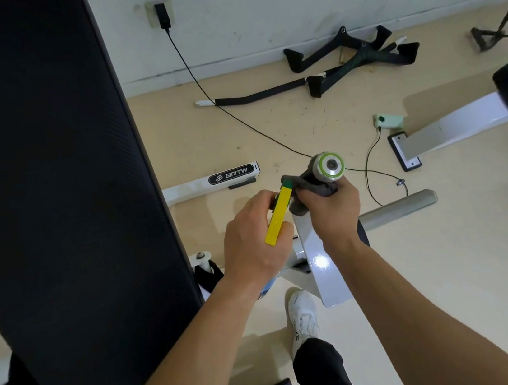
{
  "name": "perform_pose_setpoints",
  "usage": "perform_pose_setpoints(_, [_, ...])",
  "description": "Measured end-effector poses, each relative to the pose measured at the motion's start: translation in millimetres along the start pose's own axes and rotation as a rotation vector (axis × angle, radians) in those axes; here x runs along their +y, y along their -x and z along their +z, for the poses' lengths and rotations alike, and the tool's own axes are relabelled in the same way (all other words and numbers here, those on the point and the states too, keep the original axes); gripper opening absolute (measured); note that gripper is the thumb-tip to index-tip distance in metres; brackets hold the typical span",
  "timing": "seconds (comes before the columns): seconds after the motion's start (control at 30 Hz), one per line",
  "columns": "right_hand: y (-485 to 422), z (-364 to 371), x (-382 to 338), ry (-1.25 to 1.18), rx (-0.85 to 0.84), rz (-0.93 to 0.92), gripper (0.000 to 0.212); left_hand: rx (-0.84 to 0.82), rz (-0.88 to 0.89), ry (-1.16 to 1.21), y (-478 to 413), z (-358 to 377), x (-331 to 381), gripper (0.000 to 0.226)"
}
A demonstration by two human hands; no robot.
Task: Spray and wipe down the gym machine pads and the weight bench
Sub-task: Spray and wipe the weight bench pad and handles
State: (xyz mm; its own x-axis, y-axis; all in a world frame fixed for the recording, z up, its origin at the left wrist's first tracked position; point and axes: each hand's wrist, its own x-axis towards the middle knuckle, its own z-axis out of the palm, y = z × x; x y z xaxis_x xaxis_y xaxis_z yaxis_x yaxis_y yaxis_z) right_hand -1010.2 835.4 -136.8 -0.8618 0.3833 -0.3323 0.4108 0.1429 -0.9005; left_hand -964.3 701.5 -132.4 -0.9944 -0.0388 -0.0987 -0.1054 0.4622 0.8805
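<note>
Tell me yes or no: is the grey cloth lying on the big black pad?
No: the right hand grips the grey cloth around the silver-capped roller, off to the side of the black pad.

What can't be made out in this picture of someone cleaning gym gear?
1. Head view: the spray bottle body, hidden under the left hand and forearm; only its yellow trigger and green nozzle show.
2. Head view: the roller beneath the grey cloth, covered by the cloth and the right hand; only its silver end shows.
3. Head view: the large black pad, cut off by the top and left edges.
</note>
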Motion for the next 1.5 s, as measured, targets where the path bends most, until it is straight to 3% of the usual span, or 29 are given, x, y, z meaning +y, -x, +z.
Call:
perform_pose_setpoints(0.33, [2.3, -7.9, -6.0, -0.033, -0.027, -0.129, 0.026, -0.005, 0.022, 0.019, -4.7, 6.2, -2.9, 0.017])
perform_pose_setpoints(0.53, [-11.7, 10.8, 19.8, 0.076, 0.06, -0.162, 0.028, -0.002, 0.008, -0.006, -8.3, 1.0, -12.2, 0.021])
perform_pose_setpoints(0.73, [-18.7, 9.7, 37.7, 0.253, 0.031, -0.139, 0.031, 0.014, -0.014, -0.019, -5.6, 0.0, -11.0, 0.02])
perform_pose_setpoints(0.93, [-30.3, -9.1, 39.8, 0.626, -0.17, -0.059, 0.039, 0.046, -0.026, -0.022, 1.3, 3.2, -3.1, 0.017])
perform_pose_setpoints(1.0, [-33.9, -17.2, 32.4, 0.556, -0.241, -0.14, 0.046, 0.041, -0.03, -0.013, 1.6, 4.1, -1.8, 0.016])
perform_pose_setpoints(1.1, [-33.9, -23.8, 17.9, 0.323, -0.348, -0.236, 0.029, 0.021, -0.025, -0.023, 0.6, 5.7, -1.3, 0.014])
perform_pose_setpoints(1.2, [-37.7, -22.3, 4.5, 0.251, -0.425, -0.234, 0.044, 0.01, -0.018, -0.034, -1.0, 7.5, -1.3, 0.013])
perform_pose_setpoints(1.4, [-52.0, -42.5, -24.7, 0.484, -0.525, -0.344, 0.047, 0.006, -0.018, -0.025, -3.4, 9.3, -5.9, 0.016])
perform_pose_setpoints(1.5, [-50.2, -69.9, -40.9, 0.399, -0.553, -0.404, 0.066, 0.011, -0.018, -0.019, -5.0, 8.4, -9.8, 0.017])
